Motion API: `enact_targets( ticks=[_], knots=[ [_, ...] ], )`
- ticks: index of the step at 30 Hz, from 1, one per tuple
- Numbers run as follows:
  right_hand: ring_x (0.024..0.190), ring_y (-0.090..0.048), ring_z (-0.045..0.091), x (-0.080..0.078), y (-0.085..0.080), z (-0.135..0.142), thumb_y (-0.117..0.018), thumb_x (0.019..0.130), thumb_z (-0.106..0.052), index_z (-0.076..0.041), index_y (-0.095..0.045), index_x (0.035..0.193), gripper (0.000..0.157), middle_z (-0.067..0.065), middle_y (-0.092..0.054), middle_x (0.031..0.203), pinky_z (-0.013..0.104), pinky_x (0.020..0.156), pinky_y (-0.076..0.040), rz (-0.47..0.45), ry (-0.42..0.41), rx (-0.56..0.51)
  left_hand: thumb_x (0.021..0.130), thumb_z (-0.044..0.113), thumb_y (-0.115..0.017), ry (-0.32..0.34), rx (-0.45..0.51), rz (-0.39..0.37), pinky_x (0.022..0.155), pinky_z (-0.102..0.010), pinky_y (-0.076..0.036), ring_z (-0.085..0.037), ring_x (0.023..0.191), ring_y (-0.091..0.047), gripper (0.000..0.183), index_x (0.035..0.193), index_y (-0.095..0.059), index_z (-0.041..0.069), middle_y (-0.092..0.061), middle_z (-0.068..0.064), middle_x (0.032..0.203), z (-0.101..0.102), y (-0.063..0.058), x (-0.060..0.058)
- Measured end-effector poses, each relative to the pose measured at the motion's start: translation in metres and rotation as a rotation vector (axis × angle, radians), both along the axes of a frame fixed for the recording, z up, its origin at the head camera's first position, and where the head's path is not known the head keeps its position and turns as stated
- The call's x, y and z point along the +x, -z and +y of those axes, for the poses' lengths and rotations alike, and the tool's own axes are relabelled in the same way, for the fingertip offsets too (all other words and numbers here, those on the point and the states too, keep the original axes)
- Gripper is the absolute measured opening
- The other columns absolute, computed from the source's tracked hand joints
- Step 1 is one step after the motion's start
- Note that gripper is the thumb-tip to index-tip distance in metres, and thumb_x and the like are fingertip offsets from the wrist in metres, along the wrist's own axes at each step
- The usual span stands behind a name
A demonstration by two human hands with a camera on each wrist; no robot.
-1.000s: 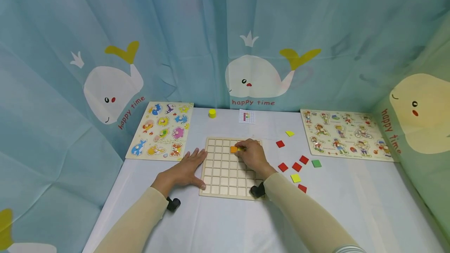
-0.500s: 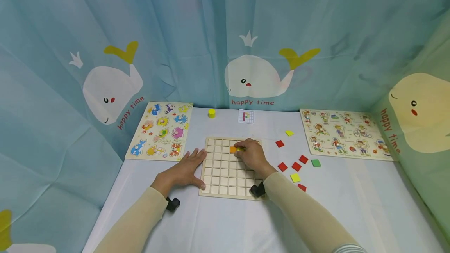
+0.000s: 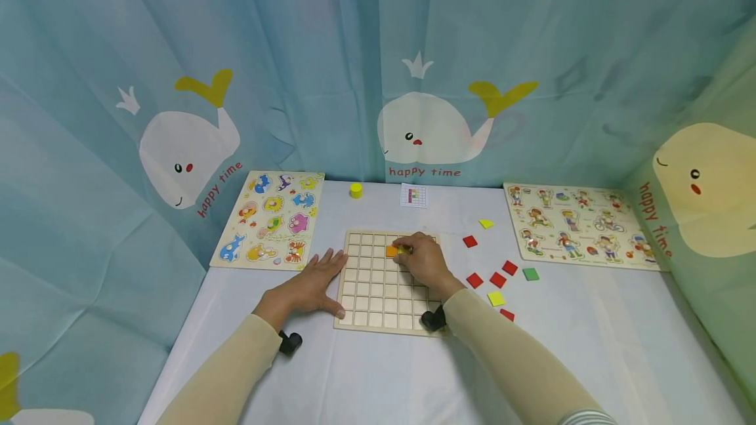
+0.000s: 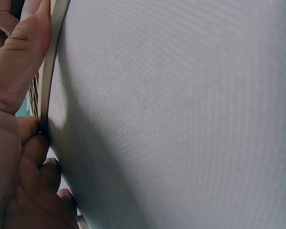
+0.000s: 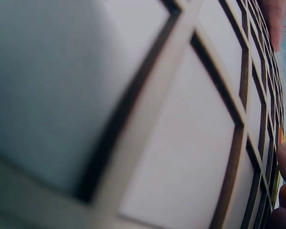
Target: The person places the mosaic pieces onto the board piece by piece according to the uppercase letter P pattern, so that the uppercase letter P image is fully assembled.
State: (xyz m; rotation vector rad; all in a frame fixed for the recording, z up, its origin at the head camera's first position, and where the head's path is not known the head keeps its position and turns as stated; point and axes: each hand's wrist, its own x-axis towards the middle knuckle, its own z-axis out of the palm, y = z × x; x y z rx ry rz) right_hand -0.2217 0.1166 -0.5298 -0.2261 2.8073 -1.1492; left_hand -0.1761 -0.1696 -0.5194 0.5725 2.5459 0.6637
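Note:
A wooden grid board (image 3: 378, 321) lies flat in the middle of the table. Along its left edge rests my left hand (image 3: 310, 287), fingers spread and thumb on the near left corner. In the left wrist view the thumb of that hand (image 4: 20, 64) lies against the board's rim (image 4: 50, 71). My right hand (image 3: 426, 260) reaches over the board and pinches a yellow tile (image 3: 404, 250) at a cell near the far side, its fingers partly hiding it. Just left of that tile, an orange tile (image 3: 392, 251) sits in a cell.
Loose red (image 3: 498, 279), yellow (image 3: 496, 298) and green tiles (image 3: 531, 274) lie to the right. Picture puzzle boards stand at far left (image 3: 268, 222) and far right (image 3: 585, 225). A yellow cylinder (image 3: 356, 191) and a printed grid card (image 3: 414, 195) are near the curtain.

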Motion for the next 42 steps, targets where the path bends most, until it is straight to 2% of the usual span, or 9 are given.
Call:
enact_targets(
  ticks=[8,14,20,29,36,42],
  knots=[
    [0.099,-0.06,0.026,0.001,-0.002,0.001,-0.082,0.092,-0.015,-0.011,-0.078,0.125,0.033,0.01,-0.071,0.115,0.042,0.089,-0.055,-0.014,0.007,-0.032,0.074,0.047,-0.094,-0.003,-0.007,0.0,0.136,-0.048,-0.003,-0.027,0.166,-0.005,0.125,0.17,-0.021,0.011,-0.015,-0.005,0.178,0.0,0.0,0.0],
    [0.103,-0.062,0.028,0.0,-0.001,0.004,-0.081,0.093,-0.014,-0.009,-0.077,0.126,0.033,0.013,-0.07,0.117,0.045,0.091,-0.056,0.008,0.003,-0.085,0.074,0.048,-0.093,-0.004,-0.018,0.006,0.136,-0.047,-0.002,-0.025,0.166,-0.004,0.125,0.17,-0.02,0.013,-0.014,-0.003,0.178,0.0,0.002,0.0],
    [0.1,-0.061,0.028,-0.001,-0.007,0.01,-0.076,0.096,-0.013,-0.007,-0.076,0.127,0.032,0.014,-0.068,0.118,0.041,0.085,-0.056,-0.003,0.015,-0.1,0.074,0.047,-0.093,-0.008,-0.037,0.013,0.136,-0.047,-0.003,-0.026,0.166,-0.005,0.125,0.17,-0.02,0.014,-0.014,-0.002,0.178,0.0,0.003,0.001],
    [0.104,-0.059,0.028,0.0,-0.016,0.019,-0.073,0.099,-0.016,-0.01,-0.075,0.131,0.033,0.013,-0.067,0.123,0.039,0.085,-0.055,-0.029,0.04,-0.103,0.074,0.047,-0.093,-0.007,-0.037,0.011,0.136,-0.047,-0.002,-0.026,0.166,-0.005,0.126,0.17,-0.02,0.012,-0.014,-0.004,0.178,0.001,0.003,-0.001],
    [0.104,-0.059,0.03,0.006,-0.024,0.034,-0.072,0.1,-0.016,-0.009,-0.073,0.133,0.033,0.016,-0.066,0.125,0.036,0.082,-0.054,-0.015,0.067,-0.102,0.075,0.05,-0.092,-0.004,-0.011,0.024,0.136,-0.046,0.001,-0.025,0.166,-0.003,0.125,0.17,-0.02,0.013,-0.013,-0.002,0.178,-0.001,0.008,-0.001],
    [0.105,-0.057,0.029,0.009,-0.027,0.057,-0.07,0.101,-0.017,-0.009,-0.073,0.134,0.034,0.015,-0.065,0.124,0.034,0.081,-0.051,-0.018,0.119,-0.071,0.077,0.052,-0.09,0.003,0.005,0.025,0.136,-0.045,0.002,-0.024,0.166,-0.001,0.122,0.17,-0.02,0.015,-0.011,0.0,0.178,0.0,0.012,-0.005]
  ],
)
